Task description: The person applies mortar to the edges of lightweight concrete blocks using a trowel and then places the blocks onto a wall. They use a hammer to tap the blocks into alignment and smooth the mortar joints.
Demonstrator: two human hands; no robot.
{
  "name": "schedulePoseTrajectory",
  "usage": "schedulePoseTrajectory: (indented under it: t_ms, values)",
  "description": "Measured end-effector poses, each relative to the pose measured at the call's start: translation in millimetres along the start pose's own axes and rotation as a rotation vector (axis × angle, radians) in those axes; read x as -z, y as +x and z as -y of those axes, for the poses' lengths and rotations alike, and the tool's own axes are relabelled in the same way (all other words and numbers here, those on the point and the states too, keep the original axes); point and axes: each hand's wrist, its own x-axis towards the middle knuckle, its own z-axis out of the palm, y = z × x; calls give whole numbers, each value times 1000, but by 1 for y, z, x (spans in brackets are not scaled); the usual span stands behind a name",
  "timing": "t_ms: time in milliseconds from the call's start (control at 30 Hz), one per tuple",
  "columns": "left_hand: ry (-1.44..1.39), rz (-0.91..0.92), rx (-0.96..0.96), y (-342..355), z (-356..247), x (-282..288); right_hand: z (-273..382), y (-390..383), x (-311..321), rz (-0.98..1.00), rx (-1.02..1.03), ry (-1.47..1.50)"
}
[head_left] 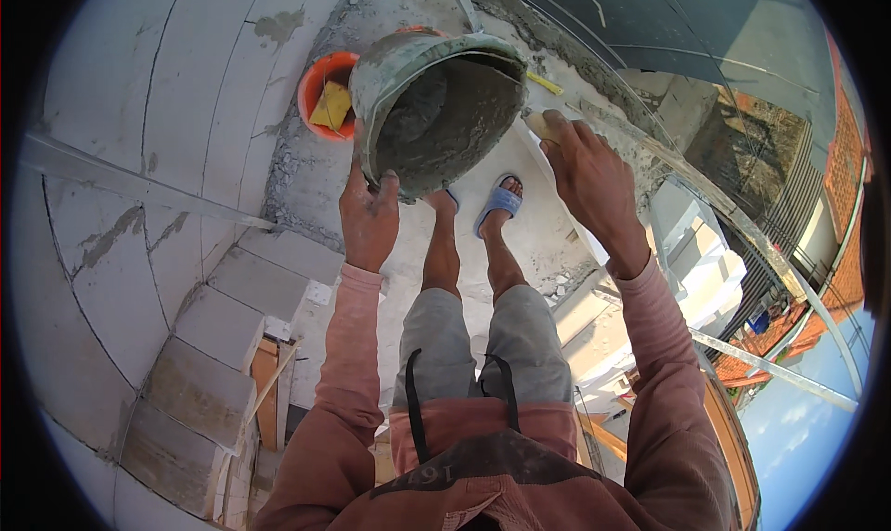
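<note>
My left hand grips the near left rim of a grey, mortar-crusted bucket, which is tilted and has wet grey mortar inside. My right hand is closed around a small tan object, perhaps a handle, just right of the bucket; its far end is unclear. Behind the bucket on the left sits an orange bucket with a yellow piece in it, and a thin yellow bar lies beyond on the right.
Pale block walls and block steps are at left. My sandalled feet stand on a dusty concrete floor. White blocks, a long beam and a drop toward tiled roofs are at right.
</note>
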Motion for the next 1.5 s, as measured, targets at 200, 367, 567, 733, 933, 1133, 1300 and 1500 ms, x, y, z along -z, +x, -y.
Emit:
schedulePoseTrajectory:
  t_ms: [200, 367, 567, 733, 933, 1133, 1300, 1500]
  values:
    - [126, 50, -140, 16, -48, 14, -36, 41, -5, 162, 106, 117]
    - [-4, 109, -95, 25, -60, 9, -62, 42, -47, 305, 57, 661]
    - [-186, 75, 99, 41, -50, -23, -58, 41, -69, 464, -216, 1034]
    - [-392, -17, 251, 69, -45, -69, -92, 72, -58, 508, -390, 1179]
    - [-707, -196, 471, 93, -23, -114, -137, 96, -33, 528, -402, 1238]
    - [-898, -241, 484, 107, -1, -131, -184, 124, 11, 547, -388, 1237]
    - [-871, -343, 481, 92, 8, -123, -220, 155, 53, 494, -356, 1232]
    - [-814, -497, 574, 59, 6, -111, -261, 231, 56, 382, -362, 1105]
